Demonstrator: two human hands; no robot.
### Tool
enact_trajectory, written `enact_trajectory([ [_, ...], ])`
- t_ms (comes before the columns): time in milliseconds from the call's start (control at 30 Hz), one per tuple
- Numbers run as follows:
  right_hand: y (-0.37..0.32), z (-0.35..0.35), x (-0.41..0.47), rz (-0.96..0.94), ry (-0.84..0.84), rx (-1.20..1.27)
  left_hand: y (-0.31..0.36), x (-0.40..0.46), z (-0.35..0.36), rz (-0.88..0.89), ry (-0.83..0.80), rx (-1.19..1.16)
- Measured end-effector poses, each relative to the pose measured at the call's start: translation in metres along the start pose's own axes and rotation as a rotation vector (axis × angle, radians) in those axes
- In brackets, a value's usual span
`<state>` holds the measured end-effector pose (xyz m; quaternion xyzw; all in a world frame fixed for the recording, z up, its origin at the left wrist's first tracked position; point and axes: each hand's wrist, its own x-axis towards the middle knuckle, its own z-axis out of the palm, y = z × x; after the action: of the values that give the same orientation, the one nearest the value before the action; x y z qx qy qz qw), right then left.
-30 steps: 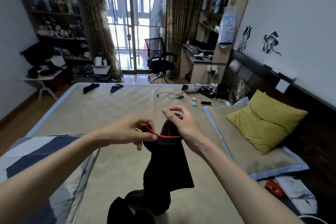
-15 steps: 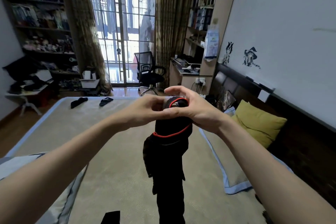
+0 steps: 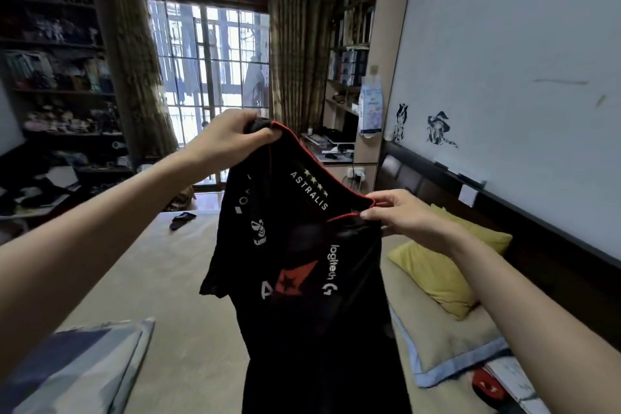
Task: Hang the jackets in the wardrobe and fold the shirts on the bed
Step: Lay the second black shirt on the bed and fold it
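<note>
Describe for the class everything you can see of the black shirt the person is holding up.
The black shirt is a thin, sports-jersey-like top with red piping along its neckline. White print reads ASTRALIS under a row of stars, with logitech and a red star emblem lower down. It hangs upright above the bed, one short sleeve drooping on the left side. The left hand grips one shoulder high; the right hand pinches the neckline edge lower, so the top tilts.

Black shirt (image 3: pixel 295 262) (red-edged collar, white lettering); beige bed (image 3: pixel 188 279); mustard-yellow pillow (image 3: pixel 447 265); navy-striped quilt (image 3: pixel 77 370).
</note>
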<state>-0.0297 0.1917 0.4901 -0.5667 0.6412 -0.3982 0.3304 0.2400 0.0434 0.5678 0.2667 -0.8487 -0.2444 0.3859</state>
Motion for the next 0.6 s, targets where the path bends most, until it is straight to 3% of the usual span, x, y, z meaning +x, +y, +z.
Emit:
enact_trajectory([
  [167, -0.032, -0.028, -0.005, -0.173, 0.164, 0.057, -0.017, 0.001, -0.027, -0.067, -0.078, -0.081],
  [300, -0.051, -0.036, -0.002, -0.243, 0.190, -0.007, -0.025, 0.000, -0.035, -0.036, -0.080, -0.086],
  [467, -0.059, -0.041, 0.007, -0.348, 0.355, -0.172, -0.019, 0.001, -0.044, -0.029, -0.150, -0.087],
  [600, -0.069, -0.050, -0.002, -0.320, 0.250, -0.255, -0.008, -0.002, -0.053, -0.011, -0.280, -0.116],
])
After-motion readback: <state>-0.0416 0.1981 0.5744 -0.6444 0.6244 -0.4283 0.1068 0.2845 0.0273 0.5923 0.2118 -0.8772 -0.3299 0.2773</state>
